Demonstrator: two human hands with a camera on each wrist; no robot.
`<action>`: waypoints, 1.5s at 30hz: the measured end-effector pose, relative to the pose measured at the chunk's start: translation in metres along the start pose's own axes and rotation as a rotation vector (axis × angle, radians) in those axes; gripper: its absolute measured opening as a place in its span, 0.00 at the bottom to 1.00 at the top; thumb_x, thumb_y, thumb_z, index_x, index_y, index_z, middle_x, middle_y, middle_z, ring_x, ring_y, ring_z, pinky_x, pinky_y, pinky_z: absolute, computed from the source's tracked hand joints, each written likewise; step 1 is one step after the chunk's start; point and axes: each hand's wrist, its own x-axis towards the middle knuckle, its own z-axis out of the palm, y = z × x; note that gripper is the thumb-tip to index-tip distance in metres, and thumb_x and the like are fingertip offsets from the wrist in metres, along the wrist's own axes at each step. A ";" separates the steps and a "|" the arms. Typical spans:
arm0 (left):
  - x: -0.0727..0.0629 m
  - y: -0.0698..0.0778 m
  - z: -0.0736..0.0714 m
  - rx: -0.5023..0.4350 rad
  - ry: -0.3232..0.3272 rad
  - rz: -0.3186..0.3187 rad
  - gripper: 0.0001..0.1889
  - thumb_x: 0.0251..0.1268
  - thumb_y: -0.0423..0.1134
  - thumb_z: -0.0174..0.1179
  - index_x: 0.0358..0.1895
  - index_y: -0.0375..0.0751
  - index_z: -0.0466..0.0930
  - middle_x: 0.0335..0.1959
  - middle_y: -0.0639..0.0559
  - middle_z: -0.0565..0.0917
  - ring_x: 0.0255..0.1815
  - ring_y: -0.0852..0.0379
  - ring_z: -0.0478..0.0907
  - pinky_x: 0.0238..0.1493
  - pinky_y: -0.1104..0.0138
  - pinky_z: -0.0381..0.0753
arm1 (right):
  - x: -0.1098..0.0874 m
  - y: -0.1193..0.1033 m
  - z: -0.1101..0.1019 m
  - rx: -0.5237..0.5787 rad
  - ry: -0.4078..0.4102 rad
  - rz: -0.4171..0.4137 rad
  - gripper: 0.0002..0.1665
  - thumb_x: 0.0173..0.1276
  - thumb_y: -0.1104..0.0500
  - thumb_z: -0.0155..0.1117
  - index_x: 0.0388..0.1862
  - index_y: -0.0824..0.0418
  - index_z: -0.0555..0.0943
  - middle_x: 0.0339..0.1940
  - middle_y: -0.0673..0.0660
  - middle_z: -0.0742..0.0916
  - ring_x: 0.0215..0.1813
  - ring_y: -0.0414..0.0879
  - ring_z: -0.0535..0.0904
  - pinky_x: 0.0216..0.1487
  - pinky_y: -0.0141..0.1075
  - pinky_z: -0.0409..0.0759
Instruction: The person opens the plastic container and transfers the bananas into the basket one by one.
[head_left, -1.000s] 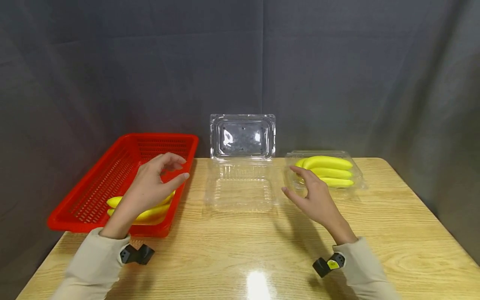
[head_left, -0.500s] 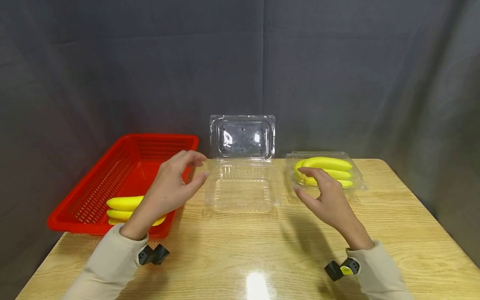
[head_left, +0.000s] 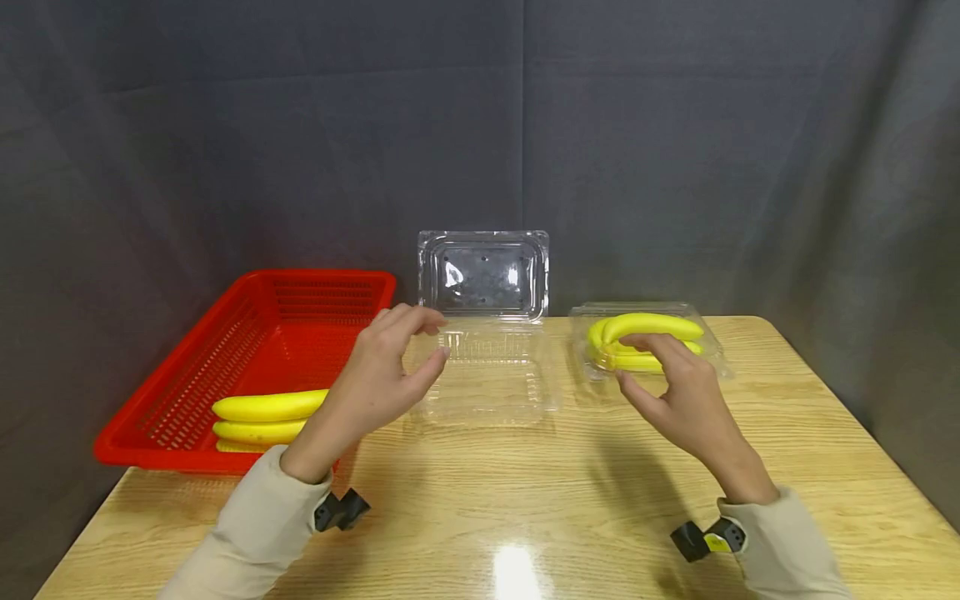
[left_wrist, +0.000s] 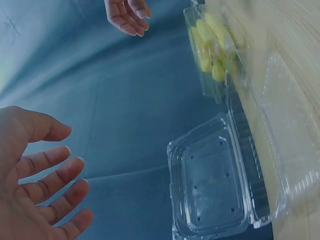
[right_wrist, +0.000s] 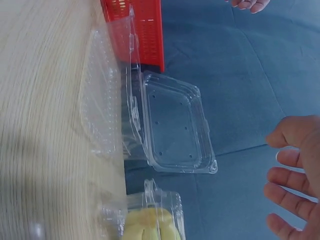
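Note:
My left hand (head_left: 375,379) hovers with loosely bent fingers near the left side of a clear plastic clamshell box (head_left: 480,392), holding nothing. The box's lid (head_left: 483,275) stands raised at the back. In the head view my right hand (head_left: 686,396), its thumb and fingers apart and empty, partly covers a second clear clamshell (head_left: 712,350) with bananas (head_left: 652,325) inside. Both wrist views show a gap between each hand and the boxes. More bananas (head_left: 262,407) lie in a red plastic basket (head_left: 112,450), partly behind my left forearm.
The wooden table (head_left: 480,492) carries the basket at left and the clamshells towards its back edge. A grey curtain (head_left: 480,117) hangs behind and along both sides. Bare wood shows at the front and right.
My left hand has moved right, from over the red basket to beside the raised-lid clamshell. My right hand has also shifted right, in front of the bananas' clamshell. The boxes stay put.

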 end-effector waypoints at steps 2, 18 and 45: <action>0.001 0.001 0.004 0.002 0.007 0.023 0.12 0.59 0.32 0.64 0.46 0.36 0.80 0.40 0.47 0.81 0.42 0.49 0.74 0.45 0.58 0.74 | -0.001 0.001 -0.002 -0.004 0.002 -0.005 0.23 0.54 0.67 0.71 0.50 0.66 0.78 0.45 0.61 0.84 0.47 0.57 0.81 0.45 0.53 0.78; 0.006 0.011 0.030 0.016 -0.011 0.079 0.11 0.59 0.31 0.63 0.46 0.36 0.79 0.40 0.48 0.82 0.43 0.50 0.75 0.49 0.59 0.74 | -0.005 0.009 -0.020 -0.063 0.022 -0.013 0.23 0.53 0.67 0.71 0.49 0.65 0.78 0.45 0.60 0.84 0.47 0.56 0.80 0.44 0.52 0.77; 0.008 0.017 0.068 0.056 -0.081 0.144 0.10 0.59 0.31 0.64 0.44 0.38 0.79 0.38 0.50 0.83 0.39 0.53 0.75 0.43 0.61 0.75 | -0.022 0.023 -0.039 -0.148 0.029 -0.009 0.22 0.49 0.68 0.73 0.46 0.62 0.81 0.39 0.55 0.85 0.41 0.48 0.79 0.40 0.38 0.73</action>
